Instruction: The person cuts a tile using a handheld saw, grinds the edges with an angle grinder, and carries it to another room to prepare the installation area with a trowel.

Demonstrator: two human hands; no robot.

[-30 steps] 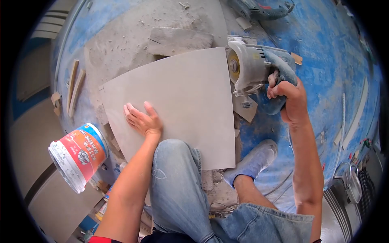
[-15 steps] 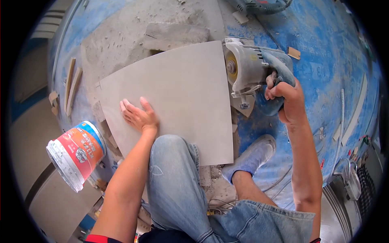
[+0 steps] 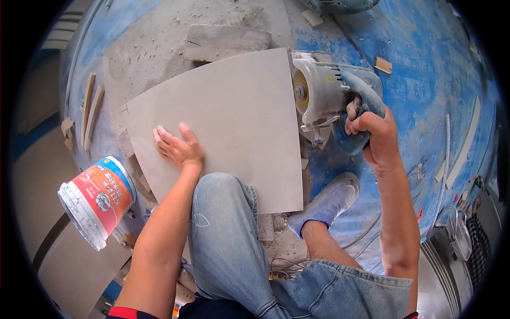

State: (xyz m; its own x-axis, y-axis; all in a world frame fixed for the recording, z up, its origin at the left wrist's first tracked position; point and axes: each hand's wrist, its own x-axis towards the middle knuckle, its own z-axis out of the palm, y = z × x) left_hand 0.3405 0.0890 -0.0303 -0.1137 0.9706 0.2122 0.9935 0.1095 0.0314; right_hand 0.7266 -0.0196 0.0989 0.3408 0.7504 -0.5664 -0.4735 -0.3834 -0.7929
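Observation:
A large pale grey tile (image 3: 239,122) lies in front of me, its lower edge by my knee. My left hand (image 3: 179,149) rests on its left part, fingers spread and dusty. My right hand (image 3: 374,130) is wrapped round the rear handle of a dusty power saw (image 3: 329,87), which looks like a tile cutter. The saw's round yellowish blade hub (image 3: 300,90) faces the tile's right edge. Whether the blade touches the tile I cannot tell. The cutter's lower side is hidden.
A grey block (image 3: 227,42) lies behind the tile. A paint-type bucket (image 3: 98,202) leans at the left, near two wooden strips (image 3: 91,111). Another power tool (image 3: 345,5) sits at the top. Cables (image 3: 366,239) run by my shoe (image 3: 340,196) on the blue, dusty floor.
The whole view has shifted slightly, with everything sitting a little further left and up. The cutter appears slightly tilted compared with before. Both hands keep their places.

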